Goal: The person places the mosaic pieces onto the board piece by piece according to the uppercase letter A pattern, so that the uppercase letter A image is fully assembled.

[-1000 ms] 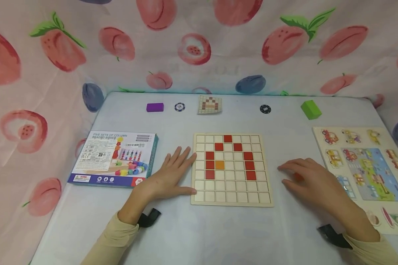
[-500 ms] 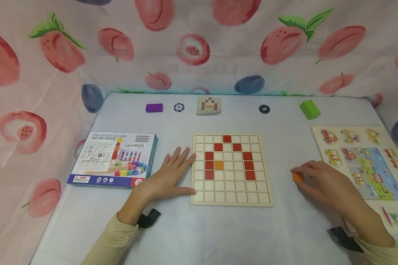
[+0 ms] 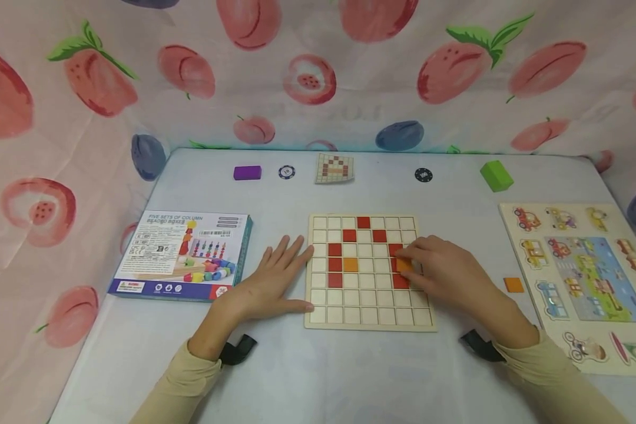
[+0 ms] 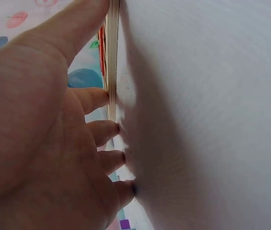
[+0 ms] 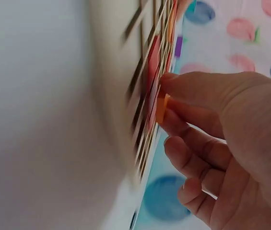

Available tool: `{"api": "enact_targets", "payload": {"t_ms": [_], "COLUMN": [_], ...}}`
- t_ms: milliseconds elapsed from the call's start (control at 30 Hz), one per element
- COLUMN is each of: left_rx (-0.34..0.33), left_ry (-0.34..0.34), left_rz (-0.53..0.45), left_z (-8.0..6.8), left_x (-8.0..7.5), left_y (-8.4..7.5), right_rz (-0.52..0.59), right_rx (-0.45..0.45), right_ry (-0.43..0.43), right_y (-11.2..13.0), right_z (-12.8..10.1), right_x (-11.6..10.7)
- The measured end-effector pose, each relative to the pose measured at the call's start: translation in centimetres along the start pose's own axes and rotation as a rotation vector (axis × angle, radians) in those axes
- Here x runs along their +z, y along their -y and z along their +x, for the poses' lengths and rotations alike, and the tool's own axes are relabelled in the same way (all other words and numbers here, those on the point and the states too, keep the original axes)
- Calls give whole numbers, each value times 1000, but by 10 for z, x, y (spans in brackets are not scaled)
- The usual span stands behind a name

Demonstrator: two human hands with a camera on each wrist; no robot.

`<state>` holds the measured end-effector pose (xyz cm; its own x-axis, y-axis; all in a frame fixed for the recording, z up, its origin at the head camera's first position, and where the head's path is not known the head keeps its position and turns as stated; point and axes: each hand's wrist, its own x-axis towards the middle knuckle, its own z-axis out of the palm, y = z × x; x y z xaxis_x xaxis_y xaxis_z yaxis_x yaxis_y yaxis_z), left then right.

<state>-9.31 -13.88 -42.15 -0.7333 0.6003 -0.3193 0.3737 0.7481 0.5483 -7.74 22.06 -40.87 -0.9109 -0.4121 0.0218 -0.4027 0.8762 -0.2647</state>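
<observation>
A wooden grid board [image 3: 370,325] lies mid-table, with red square tiles [image 3: 335,264] set in an arch pattern. Inside the arch, toward its left, sits one orange tile [image 3: 351,265]. My right hand [image 3: 450,274] pinches another orange tile [image 3: 404,265] between thumb and fingers, close over the red column on the board's right; the right wrist view shows this orange tile [image 5: 161,109] edge-on. My left hand [image 3: 267,282] lies with fingers spread, thumb and fingertips at the board's left edge. In the left wrist view, the left hand [image 4: 53,129] has straight fingers.
A loose orange tile [image 3: 513,285] lies beside the picture puzzle board [image 3: 514,235] on the right. A boxed bead set [image 3: 180,253] is at left. Along the back are a purple block [image 3: 247,172], two round chips [image 3: 287,172], a pattern card [image 3: 334,168] and a green block [image 3: 497,176].
My right hand has picked up an orange tile at the right and carried it left over the board. Another orange tile now shows on the table there. My left hand has stayed put.
</observation>
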Motion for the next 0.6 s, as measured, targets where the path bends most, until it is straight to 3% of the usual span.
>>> {"api": "enact_targets", "payload": {"t_ms": [233, 600], "left_rx": [14, 11], "left_ry": [9, 6], "left_rz": [-6, -4], "left_z": [0, 0], "left_x": [2, -1], "left_y": [2, 1], "right_rz": [29, 19], "right_rx": [-109, -176], "right_ry": [31, 13], "right_y": [29, 39], "right_z": [34, 42], "right_x": [12, 18]}}
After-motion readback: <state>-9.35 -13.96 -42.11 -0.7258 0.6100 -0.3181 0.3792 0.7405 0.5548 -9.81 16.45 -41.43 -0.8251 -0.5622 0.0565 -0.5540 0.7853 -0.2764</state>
